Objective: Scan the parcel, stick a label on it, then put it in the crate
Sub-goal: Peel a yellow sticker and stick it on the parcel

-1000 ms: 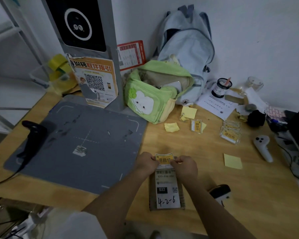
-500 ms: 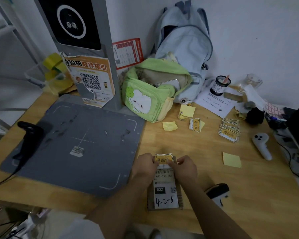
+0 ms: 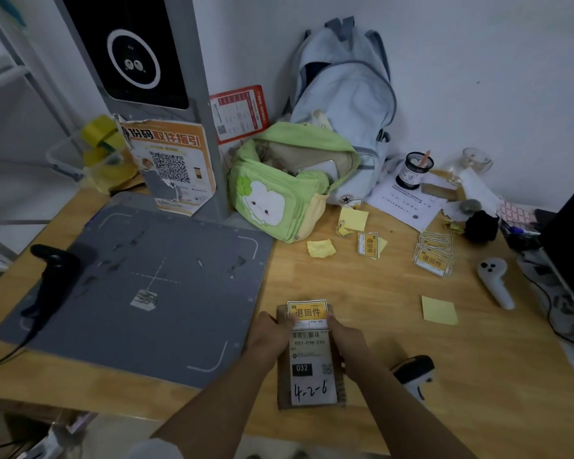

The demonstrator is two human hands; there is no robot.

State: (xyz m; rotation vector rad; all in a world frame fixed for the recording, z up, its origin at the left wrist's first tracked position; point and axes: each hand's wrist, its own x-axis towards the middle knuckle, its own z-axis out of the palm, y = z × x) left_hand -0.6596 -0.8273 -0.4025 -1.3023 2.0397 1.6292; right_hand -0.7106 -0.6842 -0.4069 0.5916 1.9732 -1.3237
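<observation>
A small brown parcel point(image 3: 284, 389) lies flat near the table's front edge, with a white shipping slip marked "4-2-6" on top. A yellow label point(image 3: 307, 312) sits at the parcel's far end, flat on its top. My left hand point(image 3: 270, 332) pinches the label's lower left corner. My right hand point(image 3: 347, 339) pinches its lower right corner. A white handheld scanner point(image 3: 411, 376) lies just right of my right forearm. No crate is in view.
A grey scanning mat point(image 3: 140, 286) covers the left of the wooden table point(image 3: 378, 309), with a black scanner point(image 3: 52, 276) at its left edge. A stack of yellow labels point(image 3: 433, 256), sticky notes point(image 3: 439, 310), a white controller point(image 3: 496, 281) and two bags point(image 3: 289, 187) lie beyond.
The yellow label has come down from held up between my fingers to lying flat on the parcel's far end. Both hands stay at its lower corners.
</observation>
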